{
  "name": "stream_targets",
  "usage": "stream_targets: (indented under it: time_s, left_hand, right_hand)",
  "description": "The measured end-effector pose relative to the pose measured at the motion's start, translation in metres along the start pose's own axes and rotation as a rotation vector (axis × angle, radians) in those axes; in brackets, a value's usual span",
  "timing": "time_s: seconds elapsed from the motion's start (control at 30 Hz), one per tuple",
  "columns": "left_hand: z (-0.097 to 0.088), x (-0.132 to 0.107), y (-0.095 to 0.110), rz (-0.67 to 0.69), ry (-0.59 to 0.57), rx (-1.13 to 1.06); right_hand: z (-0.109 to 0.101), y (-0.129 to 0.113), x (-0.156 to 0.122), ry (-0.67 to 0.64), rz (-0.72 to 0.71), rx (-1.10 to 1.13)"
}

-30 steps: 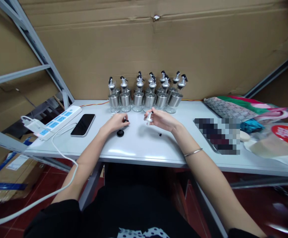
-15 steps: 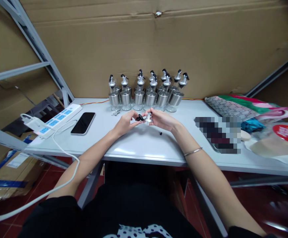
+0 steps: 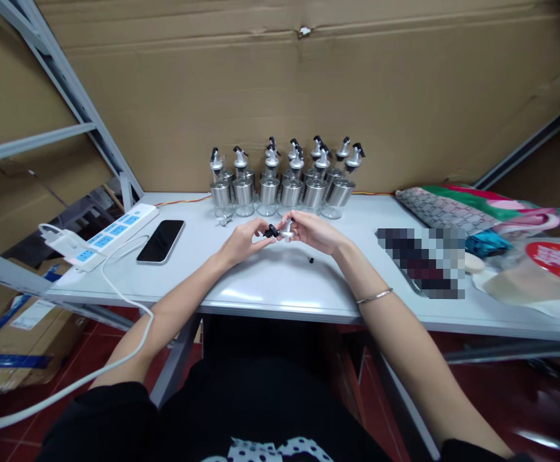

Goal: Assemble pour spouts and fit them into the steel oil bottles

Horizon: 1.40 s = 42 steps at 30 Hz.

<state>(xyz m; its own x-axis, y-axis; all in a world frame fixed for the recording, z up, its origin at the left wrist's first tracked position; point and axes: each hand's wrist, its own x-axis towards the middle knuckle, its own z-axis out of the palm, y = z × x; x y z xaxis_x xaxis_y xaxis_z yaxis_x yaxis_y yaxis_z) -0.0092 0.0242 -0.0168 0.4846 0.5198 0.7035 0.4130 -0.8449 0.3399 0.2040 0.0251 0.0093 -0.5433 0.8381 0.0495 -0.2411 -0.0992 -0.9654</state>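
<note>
My left hand (image 3: 242,242) pinches a black plastic stopper (image 3: 271,231) between thumb and fingers. Opposite it, my right hand (image 3: 315,231) grips a silver pour spout (image 3: 287,233), its wide end turned toward the stopper. The two parts are very close; whether they touch I cannot make out. On the table just below my right hand lies a tiny black piece (image 3: 311,260). A small silver piece (image 3: 224,221) rests beyond my left hand. Behind both hands, several glass bottles (image 3: 269,191) with steel sleeves and silver-and-black spouts stand in rows.
A phone (image 3: 161,242) and a white power strip (image 3: 116,234) with a cable lie at the left. On the right are a pixelated flat object (image 3: 419,263), a colourful bag (image 3: 472,208) and a plastic tub (image 3: 544,269). Cardboard (image 3: 241,83) walls the back.
The view has shifted slightly. Both hands stay in nearly the same place, and the silver spout has tilted a little in my right fingers.
</note>
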Motion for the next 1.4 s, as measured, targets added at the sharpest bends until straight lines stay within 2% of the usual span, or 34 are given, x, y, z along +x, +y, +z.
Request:
stream_targets:
  time_s: [0.67,0.93,1.2,1.4]
  left_hand:
    - [-0.0013,0.0012,0.0058,0.057,0.014,-0.029]
    - [-0.0006,0.0016,0.0098,0.088,0.018,-0.029]
    - [0.0003,0.0006,0.0095,0.079,0.003,-0.031]
    - [-0.0014,0.0010,0.0108,0.039,-0.004,-0.041]
  right_hand:
    - [0.0026,-0.0025,0.0019,0.111,-0.046,-0.012]
    - [-0.0002,-0.0037,0.0040,0.192,-0.115,0.053]
    - [0.0053,-0.0010,0.0023,0.082,-0.099,0.101]
    - [0.0047,-0.0029,0.0006,0.053,-0.083,0.090]
